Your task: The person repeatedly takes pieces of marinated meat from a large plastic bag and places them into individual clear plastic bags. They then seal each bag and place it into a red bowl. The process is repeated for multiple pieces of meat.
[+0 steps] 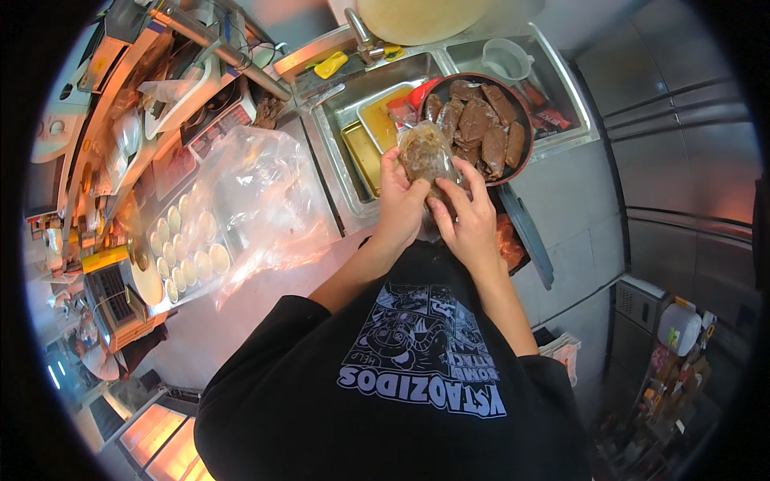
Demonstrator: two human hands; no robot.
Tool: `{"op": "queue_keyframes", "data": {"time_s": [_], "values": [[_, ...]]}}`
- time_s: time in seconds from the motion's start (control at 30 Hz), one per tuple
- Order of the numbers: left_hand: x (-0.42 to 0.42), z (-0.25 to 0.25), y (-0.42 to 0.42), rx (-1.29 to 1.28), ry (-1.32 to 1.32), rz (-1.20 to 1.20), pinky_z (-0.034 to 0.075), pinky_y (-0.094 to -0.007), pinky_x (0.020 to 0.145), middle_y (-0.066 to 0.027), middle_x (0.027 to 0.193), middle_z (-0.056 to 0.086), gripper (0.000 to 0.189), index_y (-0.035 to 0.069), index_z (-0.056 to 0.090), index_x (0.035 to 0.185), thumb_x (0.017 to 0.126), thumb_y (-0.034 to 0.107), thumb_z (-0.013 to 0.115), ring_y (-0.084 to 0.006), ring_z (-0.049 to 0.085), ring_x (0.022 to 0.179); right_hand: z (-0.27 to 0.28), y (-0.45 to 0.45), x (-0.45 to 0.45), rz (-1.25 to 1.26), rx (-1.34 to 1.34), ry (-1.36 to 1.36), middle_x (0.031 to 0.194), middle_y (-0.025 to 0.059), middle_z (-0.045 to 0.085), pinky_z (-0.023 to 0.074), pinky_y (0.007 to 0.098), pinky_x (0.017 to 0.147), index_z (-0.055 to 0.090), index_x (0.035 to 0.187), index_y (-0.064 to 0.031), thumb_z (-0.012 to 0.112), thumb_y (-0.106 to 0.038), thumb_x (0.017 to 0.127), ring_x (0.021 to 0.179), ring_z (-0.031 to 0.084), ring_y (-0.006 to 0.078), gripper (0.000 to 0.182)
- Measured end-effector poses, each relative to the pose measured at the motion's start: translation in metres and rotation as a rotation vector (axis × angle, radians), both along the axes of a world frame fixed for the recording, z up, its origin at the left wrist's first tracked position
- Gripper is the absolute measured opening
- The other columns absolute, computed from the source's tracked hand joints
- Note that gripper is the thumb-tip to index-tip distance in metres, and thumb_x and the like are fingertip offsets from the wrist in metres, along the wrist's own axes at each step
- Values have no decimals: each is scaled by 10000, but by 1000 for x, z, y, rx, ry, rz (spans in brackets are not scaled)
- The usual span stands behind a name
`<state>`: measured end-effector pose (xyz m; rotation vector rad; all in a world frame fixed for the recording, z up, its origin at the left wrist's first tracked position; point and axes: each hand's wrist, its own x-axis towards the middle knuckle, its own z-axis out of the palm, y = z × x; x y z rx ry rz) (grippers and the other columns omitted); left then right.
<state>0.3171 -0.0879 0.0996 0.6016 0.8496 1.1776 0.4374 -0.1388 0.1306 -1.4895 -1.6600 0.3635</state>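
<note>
Between both hands I hold a clear plastic bag of brownish food, tilted in front of my chest. My left hand grips its left side, with the thumb across the front. On its lower right side, the fingers of my right hand press the plastic. Just beyond the bag is a round dark pan with a reddish rim. Several brown, plastic-wrapped food packets are piled in it. What the bag holds is blurred by the wrinkled plastic.
The pan rests over a double steel sink with a faucet. A tray of yellowish liquid sits in the left basin, a clear plastic jug in the right. Leftward, plastic sheeting covers a counter beside several round cups.
</note>
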Motion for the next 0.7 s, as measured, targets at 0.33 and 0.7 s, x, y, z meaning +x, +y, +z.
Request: {"op": "queue_keyframes", "data": {"time_s": [0.33, 0.7], "values": [[14, 16, 7, -53, -396, -136, 400, -466, 1133, -200, 1428, 473, 757, 82, 293, 1465, 746, -131, 397, -322, 481, 1334, -17, 3, 10, -198, -125, 400, 1130, 176, 585, 472, 370, 923, 561, 1018, 5, 760, -76, 827, 1031, 595, 334, 288], [6, 1, 16, 231, -236, -296, 436, -346, 1008, -78, 1310, 440, 907, 97, 167, 1536, 773, -64, 632, -187, 504, 1173, -10, 6, 7, -114, -33, 233, 961, 176, 591, 493, 420, 758, 519, 933, 4, 639, -44, 904, 828, 584, 343, 133]]}}
